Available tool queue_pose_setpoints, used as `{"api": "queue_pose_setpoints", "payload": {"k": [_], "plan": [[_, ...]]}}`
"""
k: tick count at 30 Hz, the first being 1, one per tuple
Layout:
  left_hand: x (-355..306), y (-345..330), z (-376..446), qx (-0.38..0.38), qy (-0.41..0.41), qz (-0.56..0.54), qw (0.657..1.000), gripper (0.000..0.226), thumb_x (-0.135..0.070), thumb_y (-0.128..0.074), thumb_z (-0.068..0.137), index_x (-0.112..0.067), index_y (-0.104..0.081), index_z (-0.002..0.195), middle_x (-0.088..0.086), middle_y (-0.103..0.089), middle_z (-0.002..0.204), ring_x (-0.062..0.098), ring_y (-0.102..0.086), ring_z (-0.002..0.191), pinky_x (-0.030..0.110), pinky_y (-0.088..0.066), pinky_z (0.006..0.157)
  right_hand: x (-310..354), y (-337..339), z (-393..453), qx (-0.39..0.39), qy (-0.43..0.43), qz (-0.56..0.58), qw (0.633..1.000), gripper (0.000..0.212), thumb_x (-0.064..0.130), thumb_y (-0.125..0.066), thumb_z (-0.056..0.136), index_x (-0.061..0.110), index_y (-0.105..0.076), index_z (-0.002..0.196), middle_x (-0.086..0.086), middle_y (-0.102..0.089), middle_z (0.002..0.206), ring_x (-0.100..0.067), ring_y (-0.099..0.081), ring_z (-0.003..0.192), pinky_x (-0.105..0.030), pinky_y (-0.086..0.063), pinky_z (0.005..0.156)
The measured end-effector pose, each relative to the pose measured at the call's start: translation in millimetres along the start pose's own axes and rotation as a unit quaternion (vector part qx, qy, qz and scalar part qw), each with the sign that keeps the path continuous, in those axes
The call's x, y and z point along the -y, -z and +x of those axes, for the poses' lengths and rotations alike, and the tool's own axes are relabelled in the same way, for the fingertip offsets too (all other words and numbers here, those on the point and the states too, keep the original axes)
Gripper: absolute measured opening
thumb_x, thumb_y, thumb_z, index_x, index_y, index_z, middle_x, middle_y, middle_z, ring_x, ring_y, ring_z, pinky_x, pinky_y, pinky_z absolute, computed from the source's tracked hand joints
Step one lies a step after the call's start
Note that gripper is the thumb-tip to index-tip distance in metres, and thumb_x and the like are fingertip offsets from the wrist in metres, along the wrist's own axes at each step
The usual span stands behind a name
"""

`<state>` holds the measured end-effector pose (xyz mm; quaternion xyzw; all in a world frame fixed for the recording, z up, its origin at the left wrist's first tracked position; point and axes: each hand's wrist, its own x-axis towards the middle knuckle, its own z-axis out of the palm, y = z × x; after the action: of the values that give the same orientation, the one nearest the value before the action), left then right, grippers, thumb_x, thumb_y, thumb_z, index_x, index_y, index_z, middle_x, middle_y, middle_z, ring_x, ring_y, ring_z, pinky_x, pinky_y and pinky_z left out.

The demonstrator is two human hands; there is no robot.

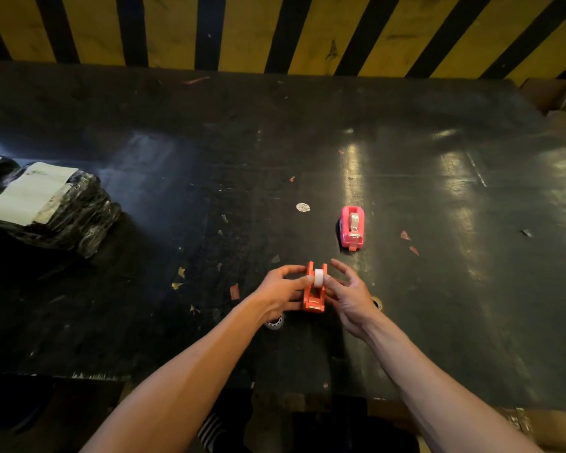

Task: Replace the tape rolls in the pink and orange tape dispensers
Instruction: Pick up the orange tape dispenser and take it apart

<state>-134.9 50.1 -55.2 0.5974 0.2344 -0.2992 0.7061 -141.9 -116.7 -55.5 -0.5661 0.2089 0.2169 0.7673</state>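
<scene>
Scuffed black table (209,142), hazard-striped wall (275,27) prob.

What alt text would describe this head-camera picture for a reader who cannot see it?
Two bare hands, left hand and right hand, hold a white tape roll in the cradle of a small orange plastic tape dispenser on a scuffed black table. A pink plastic tape dispenser stands farther back, to the right.
</scene>
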Motion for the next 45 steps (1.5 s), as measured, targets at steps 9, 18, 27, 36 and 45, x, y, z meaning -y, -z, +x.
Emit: {"api": "queue_pose_setpoints", "payload": {"k": [9, 18, 27, 36, 45], "plan": [[-3, -12, -9, -0.035, 0.021, 0.01, 0.999, 0.043, -0.016, -0.067, 0.094, -0.017, -0.057, 0.136, 0.011, -0.072, 0.117, 0.025, -0.073, 0.1, 0.043, -0.063, 0.077, -1, -1, -7, -0.034, -0.009, 0.039, 0.999, 0.048, 0.003, -0.068, 0.086, 0.012, -0.058, 0.131, -0.019, -0.068, 0.119, -0.032, -0.067, 0.106, -0.051, -0.055, 0.093], [11, -32, 0, -0.176, -0.06, 0.35, 0.918, 0.053, -0.032, -0.077, 0.086, -0.021, -0.052, 0.131, 0.006, -0.059, 0.123, 0.022, -0.067, 0.101, 0.038, -0.064, 0.073, -3, 33, -22, -0.098, -0.025, 0.12, 0.988, 0.041, 0.0, -0.061, 0.09, 0.009, -0.057, 0.13, -0.02, -0.071, 0.091, -0.026, -0.063, 0.075, -0.036, -0.053, 0.073], [24, -57, 3, -0.214, -0.068, 0.578, 0.784, 0.054, -0.053, -0.053, 0.096, -0.022, -0.045, 0.14, 0.014, -0.042, 0.146, 0.036, -0.038, 0.136, 0.052, -0.038, 0.11, 0, 50, -35, -0.085, 0.0, 0.111, 0.99, 0.037, 0.004, -0.061, 0.093, 0.013, -0.058, 0.129, -0.02, -0.07, 0.106, -0.029, -0.068, 0.089, -0.042, -0.055, 0.083], [23, -55, -22, 0.007, -0.158, 0.314, 0.936, 0.032, -0.036, -0.064, 0.096, -0.028, -0.06, 0.127, -0.006, -0.069, 0.114, 0.007, -0.066, 0.107, 0.028, -0.053, 0.09, -10, 46, -41, -0.031, -0.002, 0.05, 0.998, 0.036, 0.008, -0.068, 0.089, 0.009, -0.059, 0.124, -0.02, -0.073, 0.108, -0.033, -0.072, 0.096, -0.042, -0.058, 0.08], [33, -37, -39, -0.09, -0.231, 0.285, 0.926, 0.029, -0.032, -0.071, 0.092, -0.027, -0.059, 0.118, -0.005, -0.063, 0.106, 0.009, -0.065, 0.095, 0.023, -0.054, 0.072, -8, 54, -33, -0.054, -0.003, 0.078, 0.996, 0.034, 0.008, -0.068, 0.089, 0.008, -0.06, 0.121, -0.02, -0.072, 0.103, -0.03, -0.068, 0.087, -0.04, -0.054, 0.071]]}}
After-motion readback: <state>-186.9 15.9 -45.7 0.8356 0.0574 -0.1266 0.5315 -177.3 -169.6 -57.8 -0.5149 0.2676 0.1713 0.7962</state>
